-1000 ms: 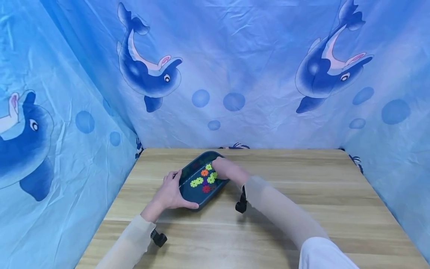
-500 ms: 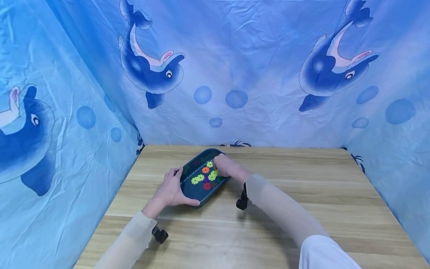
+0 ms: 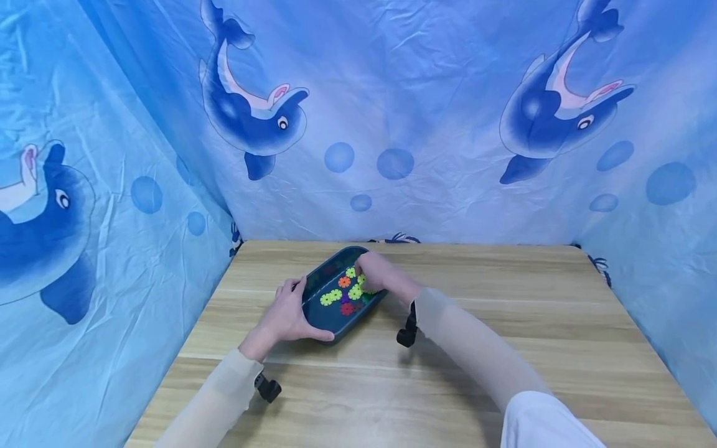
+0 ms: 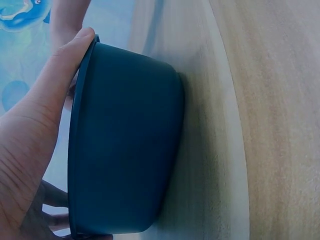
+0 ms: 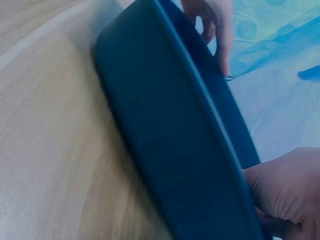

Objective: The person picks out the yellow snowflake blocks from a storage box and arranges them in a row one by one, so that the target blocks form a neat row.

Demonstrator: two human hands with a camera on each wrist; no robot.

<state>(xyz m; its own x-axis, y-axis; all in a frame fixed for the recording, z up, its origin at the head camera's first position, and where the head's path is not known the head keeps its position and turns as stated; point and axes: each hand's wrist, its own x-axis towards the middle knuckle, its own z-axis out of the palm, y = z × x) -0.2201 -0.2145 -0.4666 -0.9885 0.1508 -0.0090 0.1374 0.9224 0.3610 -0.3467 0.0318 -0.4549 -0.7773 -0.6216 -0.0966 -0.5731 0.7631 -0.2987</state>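
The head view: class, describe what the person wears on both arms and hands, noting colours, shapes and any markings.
The left hand and right hand wear no gloves. Pale greyish-beige sleeves reach close to the wrists, with uneven edges. A white sleeve shows higher on the right. Each wrist carries a blocky black device; no markings can be made out.

Behind the left hand (image 3: 288,317) come a small black camera (image 3: 267,387) and a pale beige sleeve (image 3: 215,395); behind the right hand (image 3: 381,274), a matching camera (image 3: 407,334), beige forearm sleeve (image 3: 482,348) and, farther back, white cloth (image 3: 543,420).
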